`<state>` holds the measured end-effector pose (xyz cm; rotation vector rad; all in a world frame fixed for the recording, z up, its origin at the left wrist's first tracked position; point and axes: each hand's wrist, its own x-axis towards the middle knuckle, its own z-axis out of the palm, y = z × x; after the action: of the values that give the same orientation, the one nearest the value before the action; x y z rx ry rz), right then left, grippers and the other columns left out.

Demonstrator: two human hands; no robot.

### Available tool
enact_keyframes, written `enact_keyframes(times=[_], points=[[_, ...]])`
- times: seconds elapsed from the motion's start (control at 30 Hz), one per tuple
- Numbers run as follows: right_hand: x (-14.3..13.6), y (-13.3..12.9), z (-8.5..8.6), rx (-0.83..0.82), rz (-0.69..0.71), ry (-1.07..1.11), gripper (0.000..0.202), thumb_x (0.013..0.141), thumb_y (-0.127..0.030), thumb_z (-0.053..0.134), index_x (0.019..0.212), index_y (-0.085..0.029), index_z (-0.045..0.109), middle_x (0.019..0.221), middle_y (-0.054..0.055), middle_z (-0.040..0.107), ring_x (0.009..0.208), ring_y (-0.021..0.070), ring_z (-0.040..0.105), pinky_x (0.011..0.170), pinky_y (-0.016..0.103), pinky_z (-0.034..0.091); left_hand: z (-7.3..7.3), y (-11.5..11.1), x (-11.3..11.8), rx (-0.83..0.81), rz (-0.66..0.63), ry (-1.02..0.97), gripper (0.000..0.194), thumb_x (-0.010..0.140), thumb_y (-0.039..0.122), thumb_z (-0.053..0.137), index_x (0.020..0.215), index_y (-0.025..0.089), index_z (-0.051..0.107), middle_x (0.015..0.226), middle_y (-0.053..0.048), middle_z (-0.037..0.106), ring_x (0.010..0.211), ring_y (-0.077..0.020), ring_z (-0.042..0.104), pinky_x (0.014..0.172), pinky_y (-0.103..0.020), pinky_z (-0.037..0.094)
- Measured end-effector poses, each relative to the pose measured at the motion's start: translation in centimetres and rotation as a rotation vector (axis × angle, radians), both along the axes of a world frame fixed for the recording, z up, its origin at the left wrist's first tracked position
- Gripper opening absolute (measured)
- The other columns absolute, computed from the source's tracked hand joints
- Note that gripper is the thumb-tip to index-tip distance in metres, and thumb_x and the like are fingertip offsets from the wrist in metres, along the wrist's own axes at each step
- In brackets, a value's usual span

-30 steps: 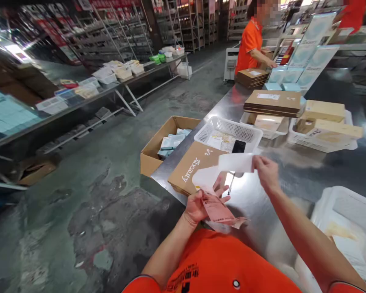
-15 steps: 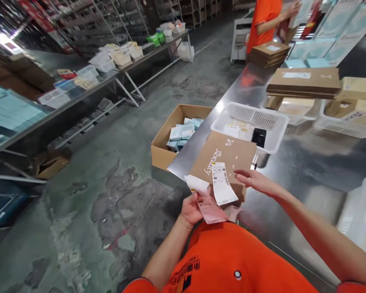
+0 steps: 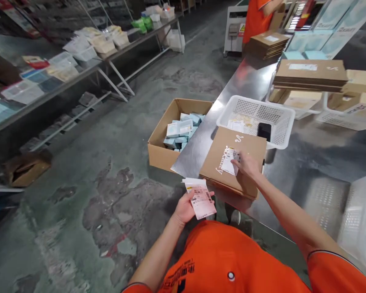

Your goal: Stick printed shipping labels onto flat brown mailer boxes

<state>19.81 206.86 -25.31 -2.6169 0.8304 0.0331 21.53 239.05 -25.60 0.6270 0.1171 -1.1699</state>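
My left hand [image 3: 186, 207] is closed on a pinkish printed label sheet [image 3: 201, 200], just off the table's near edge. A flat brown cardboard box [image 3: 247, 142] with white lettering lies on the metal table, and a white printed label [image 3: 229, 162] rests on its top. The fingers of my right hand [image 3: 247, 163] are together at the label's right side, touching it; whether they grip it is hard to make out. Beyond the box, a white plastic basket [image 3: 256, 108] holds a black phone [image 3: 264, 132] and papers.
An open carton [image 3: 158, 152] of light-blue boxes stands on the floor left of the metal table [image 3: 195, 152]. Stacked brown boxes [image 3: 311, 73] and more baskets are at the right. A person in orange [image 3: 258, 18] stands at the far end. Shelving tables line the left.
The white label, before curled over the box's near edge, now lies on its top. My right hand has moved from beside the label onto its edge. My left hand has shifted slightly left with its sheet.
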Motion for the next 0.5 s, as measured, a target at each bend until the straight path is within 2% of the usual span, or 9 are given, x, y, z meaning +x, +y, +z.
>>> enact_keyframes(times=[0.1, 0.17, 0.2, 0.27, 0.37, 0.43, 0.47, 0.5], points=[[-0.1, -0.1, 0.2, -0.292, -0.047, 0.073, 0.064, 0.09, -0.046, 0.059, 0.14, -0.008, 0.047, 0.113, 0.024, 0.065, 0.102, 0.0369, 0.062, 0.081, 0.043, 0.048, -1.0, -0.8, 1.1, 0.098, 0.061, -0.076, 0.069, 0.071, 0.047, 0.082, 0.128, 0.013, 0.062, 0.109, -0.017, 0.075, 0.105, -0.036, 0.07, 0.103, -0.055, 0.045], [0.1, -0.1, 0.0, -0.382, -0.051, -0.001, 0.064, 0.093, -0.041, 0.054, 0.145, -0.007, 0.042, 0.114, 0.025, 0.064, 0.103, 0.0363, 0.061, 0.083, 0.043, 0.048, -1.7, -1.9, 2.1, 0.207, 0.126, -0.158, 0.059, 0.065, 0.046, 0.086, 0.112, 0.013, 0.069, 0.101, -0.013, 0.077, 0.099, -0.0323, 0.071, 0.098, -0.047, 0.05], [0.3, 0.2, -0.3, -0.395, 0.006, -0.049, 0.058, 0.095, -0.037, 0.048, 0.144, -0.007, 0.044, 0.117, 0.025, 0.064, 0.106, 0.0354, 0.06, 0.086, 0.043, 0.048, -1.9, -2.6, 2.7, 0.271, 0.143, -0.203, 0.056, 0.061, 0.046, 0.089, 0.103, 0.012, 0.072, 0.096, -0.012, 0.077, 0.093, -0.0296, 0.072, 0.093, -0.043, 0.052], [1.0, 1.4, -1.3, -0.385, 0.144, -0.113, 0.05, 0.097, -0.033, 0.04, 0.139, -0.006, 0.05, 0.127, 0.025, 0.061, 0.118, 0.035, 0.056, 0.098, 0.046, 0.044, -2.2, -4.1, 3.9, 0.384, 0.127, -0.302, 0.054, 0.054, 0.049, 0.091, 0.091, 0.013, 0.073, 0.089, -0.009, 0.077, 0.083, -0.0244, 0.071, 0.085, -0.036, 0.053], [1.5, 4.4, -3.2, -0.371, 0.25, -0.122, 0.06, 0.098, -0.04, 0.039, 0.144, -0.002, 0.046, 0.149, 0.026, 0.044, 0.14, 0.0395, 0.037, 0.115, 0.057, 0.027, -2.3, -5.8, 5.1, 0.476, 0.04, -0.476, 0.053, 0.057, 0.052, 0.088, 0.092, 0.014, 0.075, 0.089, -0.007, 0.077, 0.082, -0.0214, 0.069, 0.082, -0.033, 0.053], [0.5, 6.0, -4.1, -0.305, 0.413, -0.128, 0.065, 0.097, -0.044, 0.04, 0.148, -0.003, 0.042, 0.156, 0.024, 0.037, 0.147, 0.038, 0.028, 0.119, 0.058, 0.018, -1.9, -6.3, 5.4, 0.506, 0.01, -0.557, 0.054, 0.06, 0.053, 0.086, 0.096, 0.015, 0.075, 0.092, -0.007, 0.077, 0.084, -0.0214, 0.069, 0.082, -0.032, 0.053], [-0.4, 6.2, -4.3, -0.238, 0.52, -0.145, 0.064, 0.098, -0.045, 0.04, 0.148, -0.006, 0.044, 0.157, 0.021, 0.037, 0.148, 0.035, 0.027, 0.121, 0.056, 0.018, -1.7, -6.4, 5.3, 0.525, 0.006, -0.575, 0.055, 0.06, 0.055, 0.086, 0.096, 0.015, 0.075, 0.091, -0.007, 0.077, 0.084, -0.0215, 0.069, 0.081, -0.032, 0.053], [-1.6, 6.0, -4.3, -0.167, 0.569, -0.174, 0.061, 0.098, -0.045, 0.04, 0.147, -0.01, 0.046, 0.156, 0.018, 0.038, 0.149, 0.032, 0.028, 0.122, 0.053, 0.02, -1.4, -6.4, 5.0, 0.54, 0.005, -0.579, 0.056, 0.059, 0.057, 0.086, 0.095, 0.015, 0.075, 0.091, -0.007, 0.077, 0.083, -0.0215, 0.069, 0.08, -0.032, 0.053]])
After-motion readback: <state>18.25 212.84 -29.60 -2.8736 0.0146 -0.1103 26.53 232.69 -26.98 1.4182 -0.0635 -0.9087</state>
